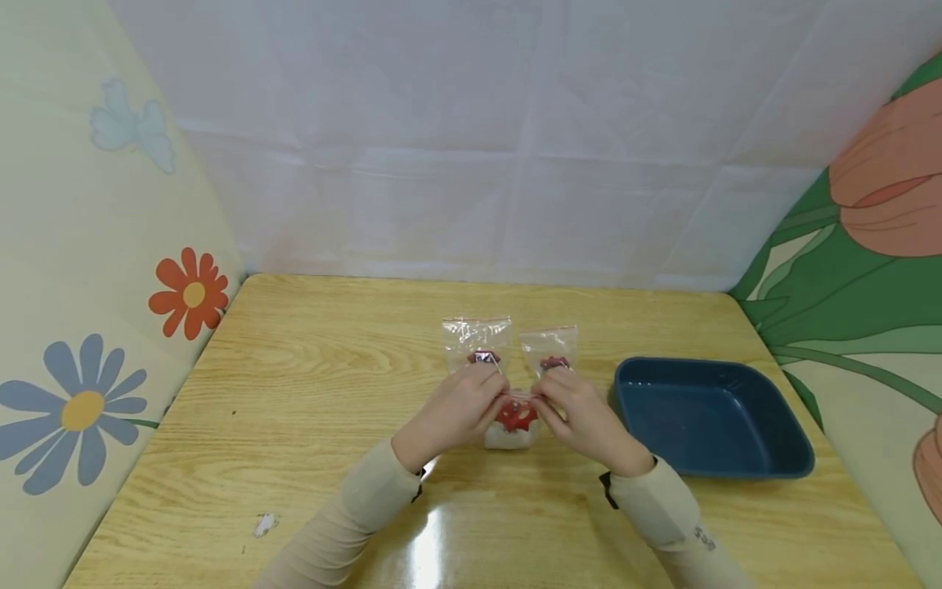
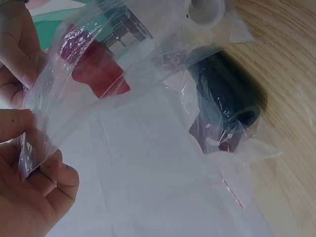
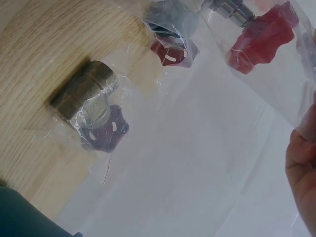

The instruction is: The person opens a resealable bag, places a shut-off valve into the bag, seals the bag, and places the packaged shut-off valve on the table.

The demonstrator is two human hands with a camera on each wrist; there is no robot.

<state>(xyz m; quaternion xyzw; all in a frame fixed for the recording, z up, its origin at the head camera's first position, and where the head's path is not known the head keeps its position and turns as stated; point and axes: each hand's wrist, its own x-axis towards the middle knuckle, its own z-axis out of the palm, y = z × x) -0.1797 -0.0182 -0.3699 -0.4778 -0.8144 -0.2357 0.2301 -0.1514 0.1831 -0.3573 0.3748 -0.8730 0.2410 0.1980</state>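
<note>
A clear zip bag [image 1: 512, 438] with a red-edged top hangs between both hands, above the table. Inside it is a valve with a red handwheel [image 2: 101, 74], a metal stem and a white body. My left hand [image 1: 462, 406] pinches the left part of the bag's top edge, and my right hand [image 1: 585, 415] pinches the right part. Behind them lie two more zip bags. The left one [image 1: 477, 334] holds a black-bodied valve [image 2: 224, 91]; the right one [image 1: 550, 340] holds a brass valve [image 3: 84, 96]. Both have dark red handwheels.
A dark blue basin [image 1: 699, 421] stands on the wooden table [image 1: 309, 393], right of the right hand. A small white mark or scrap [image 1: 266, 524] is near the front left. White cloth [image 1: 441, 164] hangs behind, with floral panels at both sides.
</note>
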